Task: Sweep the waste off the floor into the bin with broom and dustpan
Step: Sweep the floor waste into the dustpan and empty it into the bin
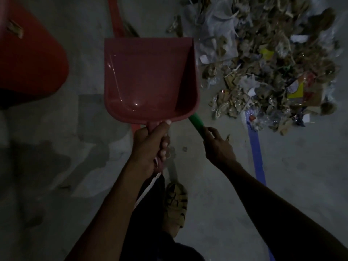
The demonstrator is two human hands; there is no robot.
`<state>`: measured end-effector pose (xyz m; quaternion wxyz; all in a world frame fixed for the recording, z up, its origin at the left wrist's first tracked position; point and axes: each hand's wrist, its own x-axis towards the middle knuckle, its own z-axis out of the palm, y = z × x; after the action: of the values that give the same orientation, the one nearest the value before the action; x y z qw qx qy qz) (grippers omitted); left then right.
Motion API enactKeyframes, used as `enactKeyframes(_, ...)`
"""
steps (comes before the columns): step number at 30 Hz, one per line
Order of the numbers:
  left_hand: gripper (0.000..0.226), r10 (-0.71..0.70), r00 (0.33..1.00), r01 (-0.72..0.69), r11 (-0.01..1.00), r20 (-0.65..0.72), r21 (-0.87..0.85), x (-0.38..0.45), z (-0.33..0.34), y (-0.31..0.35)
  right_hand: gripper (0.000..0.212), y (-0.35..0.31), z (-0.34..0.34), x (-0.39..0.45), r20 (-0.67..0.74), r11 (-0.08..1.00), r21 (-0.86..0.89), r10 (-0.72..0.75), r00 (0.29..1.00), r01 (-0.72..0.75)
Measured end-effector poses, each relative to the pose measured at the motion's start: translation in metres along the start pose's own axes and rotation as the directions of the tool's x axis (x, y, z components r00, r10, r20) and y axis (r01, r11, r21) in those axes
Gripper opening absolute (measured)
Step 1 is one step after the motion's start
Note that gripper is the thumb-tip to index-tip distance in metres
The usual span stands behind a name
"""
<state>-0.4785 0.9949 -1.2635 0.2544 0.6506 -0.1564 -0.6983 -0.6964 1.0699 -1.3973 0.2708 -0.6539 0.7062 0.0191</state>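
My left hand point(150, 146) grips the handle of a red dustpan point(148, 78), held level above the floor with its pan empty. My right hand point(216, 146) is closed around a green broom handle point(196, 123), which runs up and left under the dustpan; the broom's head is hidden. A big heap of waste point(273, 59), paper scraps, cardboard bits and plastic wrap, lies on the grey floor to the right of the dustpan. A red bin point(28, 53) stands at the left edge, with one scrap showing on it.
A red stripe point(115, 17) runs along the floor behind the dustpan. Blue tape point(257, 153) marks the floor below the heap. My sandalled foot point(176, 202) stands under my hands. Dark damp patches stain the concrete at left.
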Motion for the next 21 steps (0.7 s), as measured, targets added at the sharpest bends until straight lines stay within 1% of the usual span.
enactKeyframes(1,0.041,0.008,1.000,-0.008,1.000,0.004,0.014,0.006,-0.002,0.004,0.059,0.000,0.000,0.008,0.014,0.998,-0.026,0.054,0.998,-0.054)
enactKeyframes(3,0.043,0.015,1.000,-0.015,0.998,-0.002,0.056,0.014,-0.006,0.014,0.061,0.000,-0.002,0.020,-0.004,0.982,-0.065,0.180,0.984,-0.180)
enactKeyframes(5,0.044,0.007,1.000,-0.006,0.998,-0.011,0.065,0.022,-0.007,0.026,0.064,0.004,-0.008,0.031,-0.049,0.956,-0.039,0.287,0.957,-0.289)
enactKeyframes(7,0.041,0.008,1.000,-0.006,0.998,-0.026,0.058,0.031,-0.006,0.039,0.063,0.006,-0.019,0.042,-0.088,0.934,0.010,0.358,0.930,-0.358)
enactKeyframes(9,0.042,0.026,0.999,-0.025,0.999,-0.032,0.039,0.040,-0.005,0.052,0.058,0.007,-0.031,0.051,-0.108,0.922,0.055,0.387,0.916,-0.383)
enactKeyframes(11,0.044,0.032,0.999,-0.031,0.999,-0.033,0.028,0.050,-0.003,0.068,0.058,0.005,-0.042,0.059,-0.116,0.924,0.087,0.382,0.917,-0.373)
enactKeyframes(13,0.045,0.033,0.999,-0.032,0.999,-0.040,0.021,0.059,-0.002,0.082,0.061,0.002,-0.051,0.066,-0.110,0.937,0.108,0.344,0.933,-0.332)
enactKeyframes(18,0.043,0.048,0.998,-0.047,0.998,-0.042,0.039,0.076,0.006,0.126,0.062,-0.012,-0.070,0.099,-0.063,0.978,0.157,0.150,0.987,-0.139)
enactKeyframes(21,0.041,0.062,0.997,-0.061,0.998,-0.036,0.025,0.081,0.016,0.149,0.060,-0.023,-0.082,0.128,-0.058,0.983,0.184,0.038,0.998,-0.026)
